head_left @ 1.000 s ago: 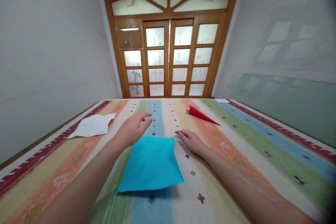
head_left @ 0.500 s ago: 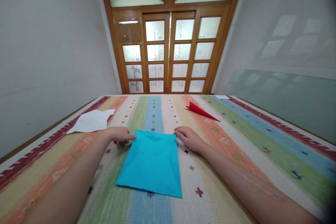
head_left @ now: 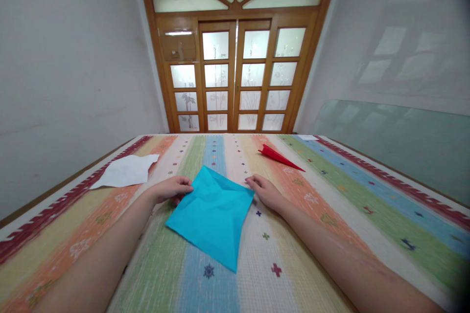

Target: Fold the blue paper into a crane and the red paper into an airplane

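A blue sheet of paper (head_left: 213, 220) with faint creases lies turned at an angle on the striped cloth, one corner pointing away from me. My left hand (head_left: 174, 189) pinches its left edge between thumb and fingers. At the paper's upper right corner, my right hand (head_left: 265, 191) has its fingers closed together on the edge; the fingertips are partly hidden. The paper bulges slightly near its far side.
A folded red paper piece (head_left: 279, 157) with a long point rests beyond my right hand. White paper (head_left: 127, 171) lies at the far left. The striped tablecloth (head_left: 147, 279) covers the table, with wooden glass-paned doors (head_left: 235, 76) behind.
The blue paper has turned clockwise, from nearly square-on to a diamond-like angle. My left hand has shifted from a pointing finger at the corner to a pinch on the edge.
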Available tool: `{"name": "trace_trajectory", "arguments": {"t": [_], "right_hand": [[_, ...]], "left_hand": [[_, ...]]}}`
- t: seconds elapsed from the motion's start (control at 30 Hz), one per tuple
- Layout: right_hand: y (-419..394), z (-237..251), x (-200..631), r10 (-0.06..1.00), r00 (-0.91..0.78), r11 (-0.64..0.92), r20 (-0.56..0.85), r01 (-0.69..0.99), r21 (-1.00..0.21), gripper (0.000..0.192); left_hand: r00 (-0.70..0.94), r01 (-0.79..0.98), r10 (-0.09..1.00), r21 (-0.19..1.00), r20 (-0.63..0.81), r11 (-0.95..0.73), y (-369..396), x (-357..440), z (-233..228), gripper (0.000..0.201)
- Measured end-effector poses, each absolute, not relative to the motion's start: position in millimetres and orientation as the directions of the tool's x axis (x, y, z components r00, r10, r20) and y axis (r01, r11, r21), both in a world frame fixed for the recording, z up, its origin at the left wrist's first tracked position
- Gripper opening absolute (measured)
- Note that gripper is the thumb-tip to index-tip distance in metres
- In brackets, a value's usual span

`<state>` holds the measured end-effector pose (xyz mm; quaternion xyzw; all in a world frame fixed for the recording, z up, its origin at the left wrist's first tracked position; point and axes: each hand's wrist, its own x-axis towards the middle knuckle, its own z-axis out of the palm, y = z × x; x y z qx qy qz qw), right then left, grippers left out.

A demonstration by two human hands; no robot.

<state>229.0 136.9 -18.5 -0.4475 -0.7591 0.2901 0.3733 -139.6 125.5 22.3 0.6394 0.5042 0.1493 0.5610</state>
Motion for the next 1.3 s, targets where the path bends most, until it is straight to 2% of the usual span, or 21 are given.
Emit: {"name": "trace_trajectory", "arguments": {"t": [0.17, 0.27, 0.33, 0.4, 0.53, 0.67, 0.73, 0.83, 0.9, 1.3], "right_hand": [[144, -21, 237, 0.94, -0.173, 0.337, 0.295, 0.319, -0.886, 0.045], [147, -23, 240, 0.975, -0.161, 0.16, 0.152, 0.041, -0.986, 0.058], [146, -23, 239, 0.978, -0.2, 0.028, 0.054, -0.131, -0.991, 0.067], [143, -22, 237, 0.97, -0.241, -0.025, 0.021, -0.185, -0.982, 0.073], [138, -16, 235, 0.957, -0.29, -0.027, 0.018, -0.151, -0.988, 0.077], [136, -12, 237, 0.915, -0.403, -0.021, 0.0, -0.047, -0.999, 0.061], [136, -12, 239, 0.889, -0.457, -0.015, -0.005, -0.019, -1.0, 0.052], [137, -16, 240, 0.905, -0.425, 0.022, 0.008, 0.029, -0.999, 0.045], [138, -19, 240, 0.919, -0.394, 0.023, 0.003, 0.047, -0.999, 0.042], [139, -14, 236, 0.932, -0.358, 0.107, 0.061, 0.109, -0.988, 0.044]], "left_hand": [[0.289, 0.243, 0.943, 0.965, -0.165, 0.095, 130, -129, 19, 0.042], [0.262, 0.175, 0.96, 0.983, -0.1, 0.055, 130, -117, 18, 0.043], [0.272, 0.137, 0.96, 0.99, -0.067, 0.03, 128, -108, 17, 0.042], [0.294, 0.092, 0.955, 0.996, -0.025, -0.003, 125, -100, 16, 0.041], [0.324, 0.03, 0.946, 0.999, 0.026, -0.038, 120, -86, 14, 0.04], [0.316, -0.042, 0.949, 0.999, 0.024, -0.011, 120, -79, 8, 0.043], [0.26, -0.077, 0.966, 0.997, 0.015, 0.005, 122, -75, 0, 0.044], [0.144, -0.082, 0.99, 0.997, 0.004, 0.008, 125, -70, -16, 0.045], [0.126, -0.067, 0.992, 0.998, 0.004, 0.005, 127, -67, -24, 0.045], [0.243, 0.002, 0.97, 1.0, 0.018, -0.019, 124, -69, -26, 0.043]]}}
